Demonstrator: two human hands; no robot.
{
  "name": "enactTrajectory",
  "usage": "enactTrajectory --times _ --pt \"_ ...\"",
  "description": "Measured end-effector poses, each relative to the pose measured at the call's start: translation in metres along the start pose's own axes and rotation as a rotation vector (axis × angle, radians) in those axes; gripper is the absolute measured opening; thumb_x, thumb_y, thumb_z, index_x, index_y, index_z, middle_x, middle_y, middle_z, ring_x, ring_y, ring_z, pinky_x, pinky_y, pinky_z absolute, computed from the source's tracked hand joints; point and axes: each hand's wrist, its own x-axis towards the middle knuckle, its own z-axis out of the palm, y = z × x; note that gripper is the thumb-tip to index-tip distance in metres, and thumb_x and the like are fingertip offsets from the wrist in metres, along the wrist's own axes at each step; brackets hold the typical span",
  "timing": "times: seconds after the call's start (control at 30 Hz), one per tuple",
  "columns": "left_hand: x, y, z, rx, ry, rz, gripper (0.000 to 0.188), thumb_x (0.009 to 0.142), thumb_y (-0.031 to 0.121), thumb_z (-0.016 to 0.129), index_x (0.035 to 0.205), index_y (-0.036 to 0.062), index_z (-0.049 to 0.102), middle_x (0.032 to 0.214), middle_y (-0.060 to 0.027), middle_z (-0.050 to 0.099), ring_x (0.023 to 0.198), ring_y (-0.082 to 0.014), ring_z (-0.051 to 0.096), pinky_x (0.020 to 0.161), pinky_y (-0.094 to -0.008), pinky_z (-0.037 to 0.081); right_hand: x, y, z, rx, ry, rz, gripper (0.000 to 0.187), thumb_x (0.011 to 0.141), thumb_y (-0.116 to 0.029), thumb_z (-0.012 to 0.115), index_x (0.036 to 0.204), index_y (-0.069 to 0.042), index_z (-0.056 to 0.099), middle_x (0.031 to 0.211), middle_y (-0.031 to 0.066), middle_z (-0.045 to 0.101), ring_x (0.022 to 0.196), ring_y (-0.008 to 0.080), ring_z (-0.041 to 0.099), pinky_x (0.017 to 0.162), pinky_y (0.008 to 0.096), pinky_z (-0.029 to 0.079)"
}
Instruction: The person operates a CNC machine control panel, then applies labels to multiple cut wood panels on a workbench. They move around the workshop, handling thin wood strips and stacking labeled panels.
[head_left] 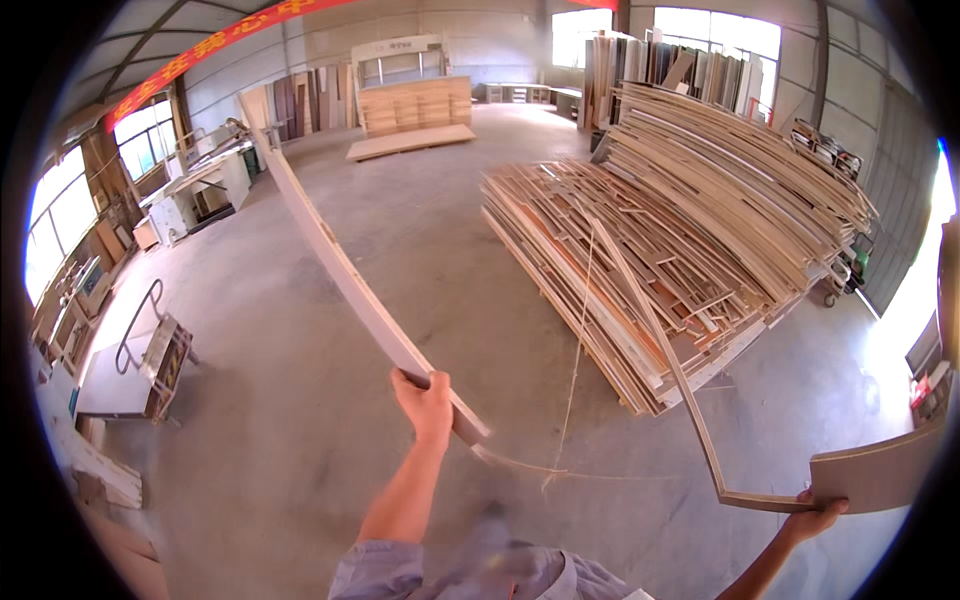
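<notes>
Out over the grey floor point(290, 430), slanting up from the person's body, goes a long pale board point(338, 263), held in the air with its far end reaching toward the back wall! The left hand point(426, 405) has it, fingers wrapped firmly around the board close to its near end. Over on the right side, the right hand point(817, 518) is closed on the lower corner of a wide brown panel point(885, 470), right where a narrow strip point(665, 350) comes in; whether strip and panel are one piece, I cannot tell. That strip turns sharply near the hand and climbs away across the view of the wood pile.

Thin string point(573, 385) runs down between the two hands, another length trailing off toward the board's near end. Beyond it, what a heap: loose wood strips point(640, 270) lie jumbled, with a taller stack of long boards point(735, 190) just behind! Left of the action stands a flat trolley point(135, 370) with a bent handle, and overhead at the back stretches a red banner point(225, 42).
</notes>
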Motion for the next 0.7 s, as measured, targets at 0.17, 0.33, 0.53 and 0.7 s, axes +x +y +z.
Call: enactTrajectory --times 0.17,0.33,0.53,0.7 --pt "0.077 -0.086 0.135 0.160 -0.114 -0.096 0.029 0.070 0.010 0.059 0.092 -0.0024 0.045 0.083 -0.0093 0.051 0.072 -0.0156 0.049 0.065 -0.0307 0.044 0.032 0.068 0.040 0.023 -0.082 0.125 0.070 0.088 -0.061 0.044 0.115 0.003 0.049 0.094 0.0120 0.055 0.081 0.0196 0.052 0.071 0.0323 0.042" --pt "0.120 -0.146 0.275 0.141 -0.255 -0.186 0.033 0.068 0.010 0.062 0.094 -0.0037 0.047 0.085 -0.0128 0.055 0.076 -0.0213 0.054 0.069 -0.0339 0.046 0.051 0.183 0.071 0.046 0.136 0.089 0.064 0.090 -0.048 0.053 0.128 0.003 0.046 0.126 0.0133 0.049 0.117 0.0257 0.043 0.102 0.0421 0.030" --pt "0.176 -0.230 0.428 0.195 -0.390 -0.276 0.037 0.068 0.013 0.064 0.097 -0.0058 0.051 0.087 -0.0159 0.059 0.079 -0.0241 0.059 0.071 -0.0353 0.048 0.069 0.329 0.200 -0.052 0.223 0.005 0.057 0.087 -0.041 0.061 0.116 0.007 0.054 0.117 0.0159 0.054 0.104 0.0262 0.050 0.092 0.0403 0.039" --pt "0.232 -0.281 0.534 0.275 -0.396 -0.331 0.037 0.068 0.015 0.064 0.096 -0.0062 0.051 0.089 -0.0177 0.060 0.080 -0.0255 0.060 0.071 -0.0356 0.048 0.126 0.378 0.332 -0.037 0.182 0.105 0.053 0.088 -0.038 0.062 0.113 0.008 0.056 0.113 0.0161 0.056 0.101 0.0247 0.052 0.090 0.0389 0.040"
